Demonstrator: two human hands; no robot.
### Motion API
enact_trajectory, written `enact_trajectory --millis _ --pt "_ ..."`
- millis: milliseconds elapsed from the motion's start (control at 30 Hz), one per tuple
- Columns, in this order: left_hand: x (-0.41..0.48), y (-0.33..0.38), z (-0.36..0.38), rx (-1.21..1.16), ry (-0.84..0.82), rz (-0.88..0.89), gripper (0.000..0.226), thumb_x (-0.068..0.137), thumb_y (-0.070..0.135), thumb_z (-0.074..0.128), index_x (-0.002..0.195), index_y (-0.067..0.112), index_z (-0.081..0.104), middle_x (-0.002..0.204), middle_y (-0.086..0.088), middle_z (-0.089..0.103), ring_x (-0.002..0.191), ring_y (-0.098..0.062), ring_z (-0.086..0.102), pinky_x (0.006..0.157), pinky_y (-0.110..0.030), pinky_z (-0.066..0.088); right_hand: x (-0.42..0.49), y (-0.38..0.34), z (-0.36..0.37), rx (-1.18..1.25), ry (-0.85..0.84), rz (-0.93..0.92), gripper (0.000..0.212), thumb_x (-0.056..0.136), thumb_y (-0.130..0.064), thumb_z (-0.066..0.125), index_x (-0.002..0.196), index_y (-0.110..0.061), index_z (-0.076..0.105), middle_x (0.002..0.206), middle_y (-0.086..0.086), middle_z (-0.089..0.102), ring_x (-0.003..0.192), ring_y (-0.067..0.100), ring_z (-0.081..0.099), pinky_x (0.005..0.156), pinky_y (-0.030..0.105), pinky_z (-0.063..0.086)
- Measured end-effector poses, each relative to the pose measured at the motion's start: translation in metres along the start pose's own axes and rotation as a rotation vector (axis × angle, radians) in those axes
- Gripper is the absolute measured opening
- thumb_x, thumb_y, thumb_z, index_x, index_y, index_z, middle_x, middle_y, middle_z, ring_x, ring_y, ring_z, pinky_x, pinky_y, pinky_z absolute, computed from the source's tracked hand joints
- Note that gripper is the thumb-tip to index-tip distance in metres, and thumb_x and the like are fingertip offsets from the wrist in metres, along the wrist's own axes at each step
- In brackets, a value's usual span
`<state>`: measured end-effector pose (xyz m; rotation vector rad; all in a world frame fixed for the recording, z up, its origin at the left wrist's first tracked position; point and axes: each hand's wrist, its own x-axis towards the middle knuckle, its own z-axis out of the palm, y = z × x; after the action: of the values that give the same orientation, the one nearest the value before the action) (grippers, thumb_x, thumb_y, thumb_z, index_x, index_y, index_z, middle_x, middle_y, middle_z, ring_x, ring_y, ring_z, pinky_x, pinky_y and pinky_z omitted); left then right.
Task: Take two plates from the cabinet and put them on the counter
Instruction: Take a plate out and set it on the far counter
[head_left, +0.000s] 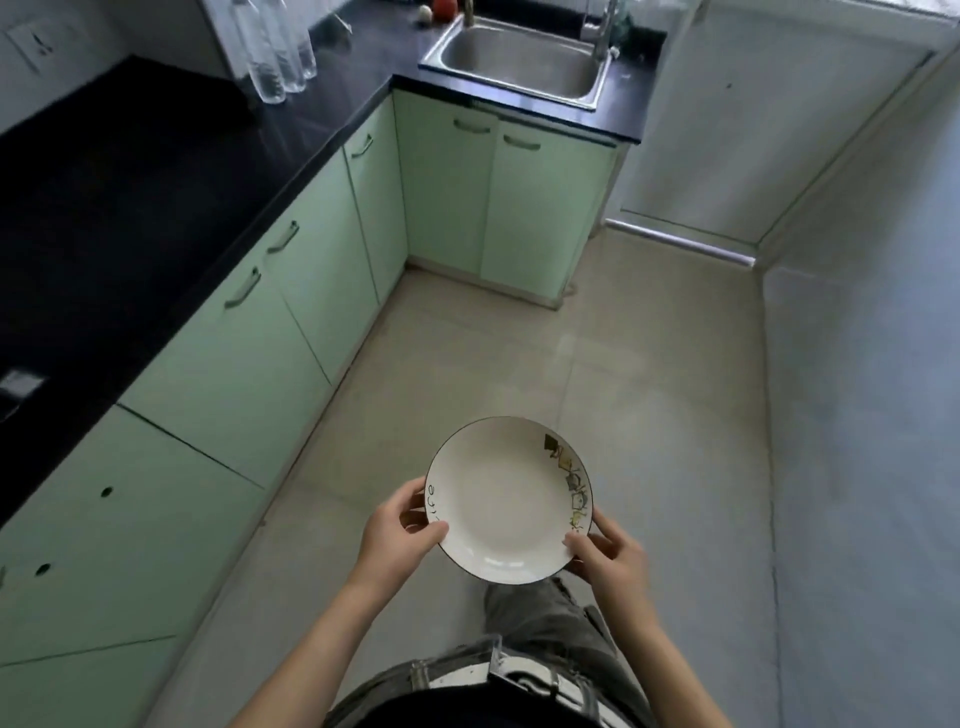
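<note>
Hands grip one plate (506, 501) between them, out in front of the waist and above the floor (649, 389), well clear of the table (130, 208) on the left. The left hand (397, 538) is closed on the near-left rim, thumb lying over the top edge and the other fingers underneath. The right hand (610, 558) is closed on the near-right rim the same way, thumb on top beside the painted pattern. Only one plate can be made out; whether a second sits beneath it cannot be told from this angle.

It looks like glazed ceramic: white, with a thin dark edge, shallow and fairly deep in the middle. That would make it stiff, moderately heavy for its size, smooth enough to slip, and likely to chip or break if it drops onto the tiles. Holding opposite sides of the rim, thumb above and fingers below, seems the safest grip, and it keeps the plate level.

Green cabinet doors (249, 353) below the table are all shut. The dark table has bare room near its front edge, so lowering the plate flat there looks simple
</note>
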<state>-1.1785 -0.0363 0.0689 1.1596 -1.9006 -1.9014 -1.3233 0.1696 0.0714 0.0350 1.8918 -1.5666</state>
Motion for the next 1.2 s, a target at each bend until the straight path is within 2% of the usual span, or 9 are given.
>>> enact_trajectory --millis 133,333,500,633,733,867,967,1100,1200 --pt "0.091 0.040 0.006 -0.021 0.165 -0.041 0.048 0.074 -0.013 0.067 0.109 0.020 0.067 0.095 -0.002 0.075 0.081 -0.009 0.068 0.076 -0.015 0.053 0.117 -0.073 0.025 -0.033 -0.172 0.023 0.046 0.087 0.007 0.061 0.117 -0.028 0.067 0.087 0.019 0.078 0.073 0.023 0.070 0.075 0.043 0.063" --pt "0.190 0.100 -0.018 -0.132 0.448 -0.087 0.050 0.071 -0.007 0.072 0.100 0.033 0.064 0.094 0.006 0.073 0.080 0.000 0.067 0.074 -0.009 0.051 0.258 -0.187 0.102 -0.165 -0.432 -0.002 0.053 0.088 0.007 0.059 0.130 -0.025 0.058 0.089 0.016 0.079 0.076 0.021 0.071 0.071 0.034 0.062" --pt "0.271 0.111 -0.049 -0.231 0.617 -0.137 0.051 0.075 -0.009 0.069 0.102 0.033 0.064 0.099 0.004 0.073 0.084 -0.005 0.067 0.074 -0.009 0.051 0.353 -0.234 0.184 -0.271 -0.596 0.009 0.051 0.087 0.007 0.059 0.131 -0.020 0.062 0.094 0.033 0.071 0.077 0.023 0.065 0.072 0.035 0.061" --pt "0.349 0.121 -0.086 -0.315 0.668 -0.132 0.045 0.066 0.004 0.067 0.105 0.028 0.065 0.098 0.005 0.074 0.082 0.000 0.068 0.073 -0.011 0.051 0.419 -0.268 0.255 -0.334 -0.655 -0.001 0.051 0.086 0.007 0.058 0.114 -0.034 0.068 0.086 0.015 0.079 0.071 0.013 0.070 0.066 0.025 0.059" --pt "0.401 0.138 -0.125 -0.318 0.694 -0.109 0.047 0.066 0.006 0.065 0.110 0.022 0.064 0.102 -0.002 0.074 0.083 -0.001 0.068 0.075 -0.012 0.051 0.460 -0.300 0.309 -0.367 -0.683 -0.030 0.051 0.086 0.005 0.059 0.112 -0.038 0.068 0.082 0.011 0.079 0.068 0.008 0.070 0.063 0.021 0.057" --pt "0.456 0.167 -0.176 -0.307 0.776 -0.080 0.045 0.070 0.002 0.066 0.105 0.030 0.065 0.099 0.001 0.074 0.085 -0.004 0.069 0.073 -0.012 0.051 0.508 -0.344 0.383 -0.364 -0.768 -0.048 0.051 0.085 0.004 0.062 0.113 -0.040 0.067 0.084 0.013 0.079 0.072 0.011 0.072 0.066 0.024 0.059" --pt "0.490 0.182 -0.207 -0.317 0.840 -0.081 0.047 0.073 0.000 0.067 0.114 0.024 0.066 0.102 0.000 0.075 0.092 -0.010 0.070 0.075 -0.017 0.053 0.538 -0.373 0.437 -0.384 -0.833 -0.069 0.051 0.086 0.003 0.063 0.112 -0.040 0.066 0.082 0.015 0.078 0.072 0.011 0.071 0.066 0.025 0.059" --pt "0.538 0.193 -0.245 -0.355 0.946 -0.085 0.050 0.076 -0.002 0.068 0.119 0.023 0.065 0.105 0.001 0.075 0.096 -0.011 0.070 0.078 -0.020 0.054 0.580 -0.407 0.510 -0.445 -0.959 -0.103 0.049 0.087 0.000 0.064 0.110 -0.042 0.070 0.086 0.027 0.074 0.076 0.020 0.067 0.074 0.045 0.063" --pt "0.573 0.200 -0.270 -0.390 1.032 -0.102 0.050 0.074 0.001 0.069 0.114 0.031 0.066 0.103 0.006 0.075 0.093 -0.011 0.071 0.074 -0.021 0.056 0.614 -0.427 0.567 -0.482 -1.051 -0.091 0.048 0.087 0.002 0.062 0.108 -0.040 0.074 0.086 0.017 0.078 0.077 0.020 0.073 0.069 0.036 0.063"
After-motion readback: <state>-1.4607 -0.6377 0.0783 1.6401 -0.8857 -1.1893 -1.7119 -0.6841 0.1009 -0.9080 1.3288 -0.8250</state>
